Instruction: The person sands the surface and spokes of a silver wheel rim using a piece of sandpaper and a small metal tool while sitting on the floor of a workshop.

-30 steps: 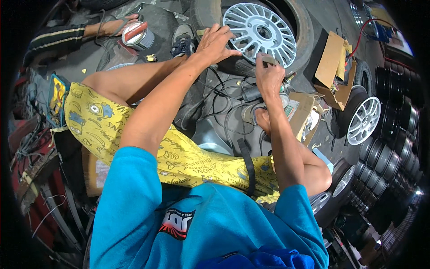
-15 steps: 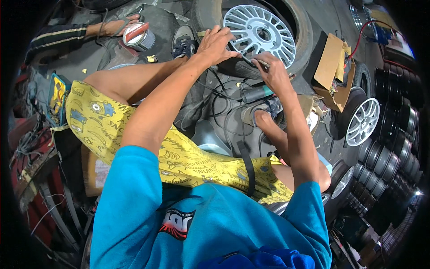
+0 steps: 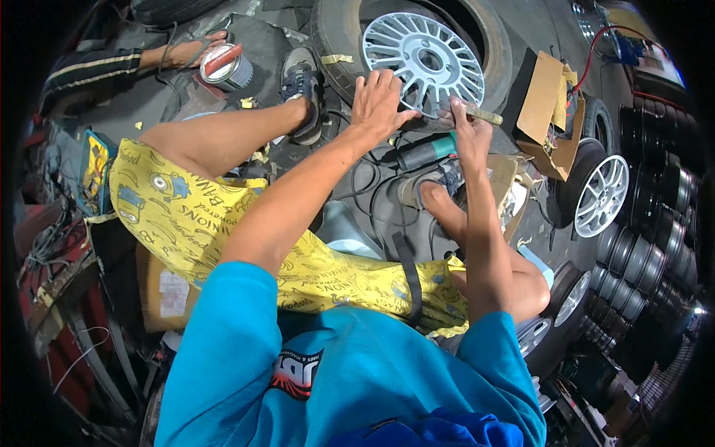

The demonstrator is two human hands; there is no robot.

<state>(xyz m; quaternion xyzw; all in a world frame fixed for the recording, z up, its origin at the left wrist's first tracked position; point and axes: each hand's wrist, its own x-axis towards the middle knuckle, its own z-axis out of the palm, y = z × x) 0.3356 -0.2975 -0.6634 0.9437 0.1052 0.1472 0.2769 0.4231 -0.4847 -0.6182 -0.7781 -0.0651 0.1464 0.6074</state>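
A silver multi-spoke alloy wheel [image 3: 426, 62] lies face up on a black tire [image 3: 337, 73] in front of me. My left hand [image 3: 378, 103] is at the wheel's near left edge, its fingers spread and thumb pointing right. At the near right edge my right hand [image 3: 469, 128] is closed round a slim tool with a pale, flat handle [image 3: 485, 115]. The handle sticks out to the right of my fist; my fingers hide the other end, so its exact kind does not show. A green and dark power tool [image 3: 427, 152] lies on the floor below the wheel.
At the left, another person's hand [image 3: 195, 51] is beside a can [image 3: 228, 68] with a red flat piece on top. An open cardboard box [image 3: 542, 112] stands to the right. Beyond it are a white-spoked wheel [image 3: 602, 195] and stacked rims [image 3: 633, 261]. Black cables [image 3: 360, 192] cross the floor.
My left hand has shifted right and down, its fingers still spread. My right hand has turned and moved slightly right and down; the tool's pale handle now points right. The view has shifted slightly.
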